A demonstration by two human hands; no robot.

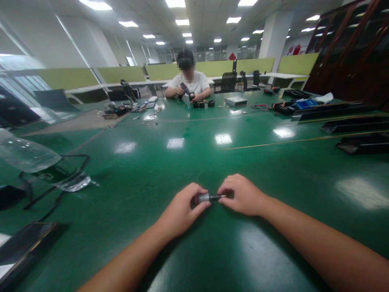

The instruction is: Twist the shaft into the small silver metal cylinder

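Note:
My left hand (184,207) is closed round a small grey and black cylinder (204,198), its thumb and fingers on either side. A thin dark metal shaft (215,197) sticks out of the cylinder to the right. At the far end of that shaft, my right hand (241,195) pinches the tip between thumb and fingers. The piece lies roughly level, low over the green table (194,247). Whether it touches the surface I cannot tell. The exact kind of part is too small to make out.
A clear plastic bottle (50,164) lies at the left, with a black phone-like slab (28,243) nearer. Long black trays (361,123) and thin rods (270,144) lie right. Across the table a person (191,81) handles a dark tool beside black parts and a silver box (236,101).

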